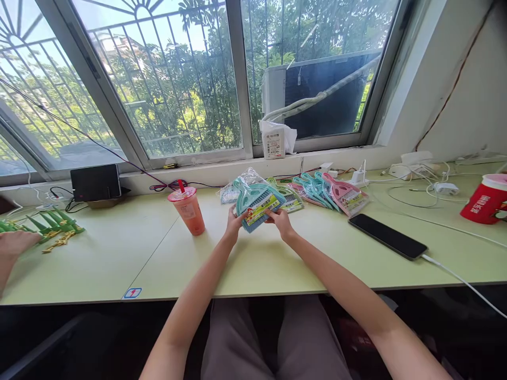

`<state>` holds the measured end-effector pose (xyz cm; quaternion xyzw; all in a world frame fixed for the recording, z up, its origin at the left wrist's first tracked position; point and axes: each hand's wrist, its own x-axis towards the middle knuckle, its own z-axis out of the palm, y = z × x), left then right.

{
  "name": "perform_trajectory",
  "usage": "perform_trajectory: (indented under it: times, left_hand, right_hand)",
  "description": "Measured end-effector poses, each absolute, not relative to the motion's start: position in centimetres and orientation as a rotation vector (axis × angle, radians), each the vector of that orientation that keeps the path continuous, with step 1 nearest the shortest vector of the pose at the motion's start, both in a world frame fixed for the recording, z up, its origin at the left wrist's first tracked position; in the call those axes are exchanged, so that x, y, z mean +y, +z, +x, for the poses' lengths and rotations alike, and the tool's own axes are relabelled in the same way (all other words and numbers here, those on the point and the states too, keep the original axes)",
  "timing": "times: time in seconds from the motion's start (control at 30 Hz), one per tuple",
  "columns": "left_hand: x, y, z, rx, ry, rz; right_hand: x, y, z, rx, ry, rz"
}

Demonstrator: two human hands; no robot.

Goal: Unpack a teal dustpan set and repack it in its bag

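Grey-trousered knees sit closest, under the edge of a pale green table. Both bare forearms stretch forward over that tabletop. Left hand and right hand are closed on a teal plastic mini dustpan-and-brush set with a yellow and red label, the left pinching its lower left edge, the right gripping its lower right corner, holding it just above the table, tilted toward the camera. Just behind it lies a row of similar packaged sets in green, teal and pink, fanned along the window side of the table. Near the left hand stands a lidded plastic cup of orange-pink drink with a red straw. To the right, a black phone lies flat with a white cable plugged in. A red paper cup stands at the far right. At the far left, another person's hand rests beside a bunch of green plastic pieces. A black box sits by the window.
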<state>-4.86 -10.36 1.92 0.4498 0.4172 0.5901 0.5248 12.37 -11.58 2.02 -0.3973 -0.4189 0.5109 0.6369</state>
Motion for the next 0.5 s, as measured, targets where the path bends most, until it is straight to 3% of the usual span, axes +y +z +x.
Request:
perform_trajectory:
  times: [0.5]
  left_hand:
    - [-9.82,1.03,-4.48,0.992,1.550,1.203]
  right_hand:
    - [-12.38,2.29,12.01,-0.939,1.110,-0.916]
